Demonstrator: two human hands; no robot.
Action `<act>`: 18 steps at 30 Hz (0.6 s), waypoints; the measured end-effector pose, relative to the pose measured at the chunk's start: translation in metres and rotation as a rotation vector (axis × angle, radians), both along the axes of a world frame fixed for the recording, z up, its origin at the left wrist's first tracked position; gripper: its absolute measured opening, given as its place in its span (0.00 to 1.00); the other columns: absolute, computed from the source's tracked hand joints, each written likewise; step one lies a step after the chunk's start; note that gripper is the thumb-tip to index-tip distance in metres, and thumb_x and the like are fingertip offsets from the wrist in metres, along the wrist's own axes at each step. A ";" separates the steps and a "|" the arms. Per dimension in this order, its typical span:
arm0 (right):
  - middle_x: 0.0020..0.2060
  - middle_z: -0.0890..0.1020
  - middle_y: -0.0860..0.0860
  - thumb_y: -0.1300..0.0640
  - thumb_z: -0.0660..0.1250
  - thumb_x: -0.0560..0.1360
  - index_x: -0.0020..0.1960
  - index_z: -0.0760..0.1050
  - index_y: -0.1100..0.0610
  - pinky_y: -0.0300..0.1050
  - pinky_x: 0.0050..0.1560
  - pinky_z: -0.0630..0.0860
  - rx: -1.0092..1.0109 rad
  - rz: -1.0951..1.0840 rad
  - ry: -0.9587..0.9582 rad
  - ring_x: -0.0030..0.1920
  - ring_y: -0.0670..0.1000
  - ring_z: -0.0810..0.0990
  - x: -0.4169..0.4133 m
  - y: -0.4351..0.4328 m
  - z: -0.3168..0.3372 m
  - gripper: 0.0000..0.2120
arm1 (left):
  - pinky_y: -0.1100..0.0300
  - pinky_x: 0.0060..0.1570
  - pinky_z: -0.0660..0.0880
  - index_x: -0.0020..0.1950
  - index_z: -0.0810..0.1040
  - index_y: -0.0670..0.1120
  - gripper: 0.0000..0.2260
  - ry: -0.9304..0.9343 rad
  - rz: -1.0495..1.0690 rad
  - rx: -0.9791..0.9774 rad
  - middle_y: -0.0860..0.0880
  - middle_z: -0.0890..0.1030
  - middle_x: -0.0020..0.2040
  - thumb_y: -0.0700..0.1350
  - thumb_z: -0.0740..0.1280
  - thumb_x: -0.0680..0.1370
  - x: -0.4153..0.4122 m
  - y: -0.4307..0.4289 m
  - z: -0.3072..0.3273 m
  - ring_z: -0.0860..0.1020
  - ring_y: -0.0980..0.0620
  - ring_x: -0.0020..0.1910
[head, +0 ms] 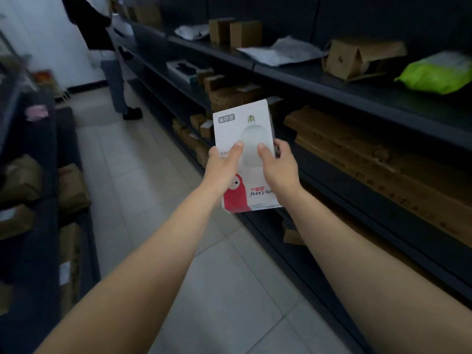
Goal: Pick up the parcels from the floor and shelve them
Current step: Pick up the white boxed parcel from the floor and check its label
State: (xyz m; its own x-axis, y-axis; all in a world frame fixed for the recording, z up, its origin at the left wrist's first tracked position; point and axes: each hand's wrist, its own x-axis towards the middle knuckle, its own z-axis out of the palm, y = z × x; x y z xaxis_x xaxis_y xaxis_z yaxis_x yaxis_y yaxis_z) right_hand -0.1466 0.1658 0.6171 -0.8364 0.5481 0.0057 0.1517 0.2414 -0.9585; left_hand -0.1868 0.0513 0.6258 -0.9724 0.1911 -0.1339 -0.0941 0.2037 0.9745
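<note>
A white light-bulb box [245,123] with a red figure printed near its bottom is held up in front of me, upside down, above the tiled aisle. My left hand [223,166] grips its left edge, thumb on the front face. My right hand [278,164] grips its right edge the same way. The box hangs level with the middle tier of the dark shelving [332,83] on my right, just off the shelf front.
The right-hand shelves carry brown cartons [245,33], a torn open carton [357,58], white mailer bags [283,52], a green bag [434,74] and long flat cartons [383,159]. Brown parcels [71,187] fill low shelves at left. A person [112,72] stands far down the aisle.
</note>
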 end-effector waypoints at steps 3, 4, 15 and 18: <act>0.59 0.76 0.51 0.33 0.59 0.69 0.67 0.64 0.43 0.59 0.56 0.79 0.000 0.057 0.040 0.55 0.54 0.80 0.002 -0.013 0.015 0.30 | 0.50 0.49 0.81 0.67 0.67 0.45 0.30 0.025 0.010 0.036 0.48 0.80 0.58 0.64 0.64 0.74 -0.003 -0.015 0.014 0.83 0.49 0.52; 0.60 0.76 0.51 0.32 0.59 0.67 0.66 0.64 0.40 0.58 0.55 0.80 -0.007 0.083 0.050 0.56 0.54 0.80 0.002 -0.016 0.018 0.30 | 0.48 0.51 0.81 0.68 0.68 0.46 0.35 0.030 0.015 0.050 0.47 0.80 0.59 0.67 0.65 0.70 -0.005 -0.020 0.017 0.83 0.48 0.52; 0.74 0.54 0.50 0.38 0.55 0.76 0.71 0.66 0.39 0.59 0.66 0.72 0.011 0.190 0.073 0.67 0.57 0.69 -0.004 -0.036 0.038 0.24 | 0.46 0.60 0.75 0.65 0.64 0.46 0.43 0.021 0.215 0.010 0.47 0.71 0.63 0.70 0.69 0.59 0.003 -0.039 0.038 0.75 0.47 0.60; 0.79 0.44 0.49 0.31 0.55 0.70 0.75 0.53 0.33 0.66 0.71 0.61 0.033 0.180 0.011 0.74 0.63 0.61 -0.004 -0.038 0.043 0.34 | 0.45 0.60 0.76 0.65 0.65 0.47 0.42 0.022 0.210 0.062 0.48 0.72 0.63 0.69 0.70 0.60 0.005 -0.042 0.040 0.77 0.48 0.59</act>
